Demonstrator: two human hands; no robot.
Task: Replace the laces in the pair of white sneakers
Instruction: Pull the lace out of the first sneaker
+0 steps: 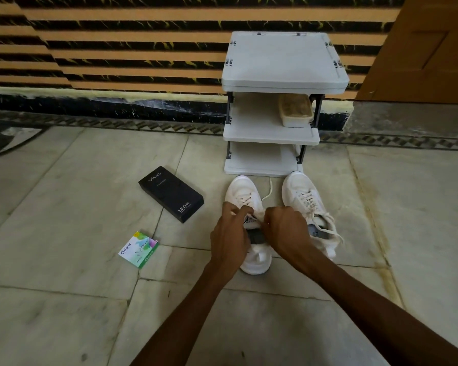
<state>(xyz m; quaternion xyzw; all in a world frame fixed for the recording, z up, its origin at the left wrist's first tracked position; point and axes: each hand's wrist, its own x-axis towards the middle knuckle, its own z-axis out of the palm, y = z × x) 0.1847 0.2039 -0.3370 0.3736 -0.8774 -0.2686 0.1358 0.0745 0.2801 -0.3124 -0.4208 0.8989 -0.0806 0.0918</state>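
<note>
The held sneaker point(243, 190) sits on the floor tiles point(64, 207) with its toe pointing away from the person, and both hands are bunched over its throat. The left hand point(230, 233) has its fingers curled tight on the eyelet edge on its own side, thumb tucked in, gripping the shoe there. The right hand point(286, 231) meets it from the other side, fingers closed to a narrow pinch at the top of the tongue. It seems to be nipping the lace point(267, 192), though the knuckles hide the exact contact. From that pinch the lace runs loose, away from the person and past the toe. Between the two hands the dark lining of the shoe shows.

Just beyond the right hand's wrist side stands the second sneaker point(303, 194), parallel to the first and not touched by either hand. It is still laced, its loose ends flopping over the collar.

Straight ahead of the grip, just past both toes, is a white shelf rack point(283, 62) against the striped wall point(117, 48), with a pale lidded container point(295, 110) on its middle shelf. Off to the left-hand side of the grip and a little further out lies a black box point(171, 198) marked vivo. Nearer the person on that same side lies a small green and white Odonil pack point(138, 249). A brown door point(421, 48) stands well off to the right.
</note>
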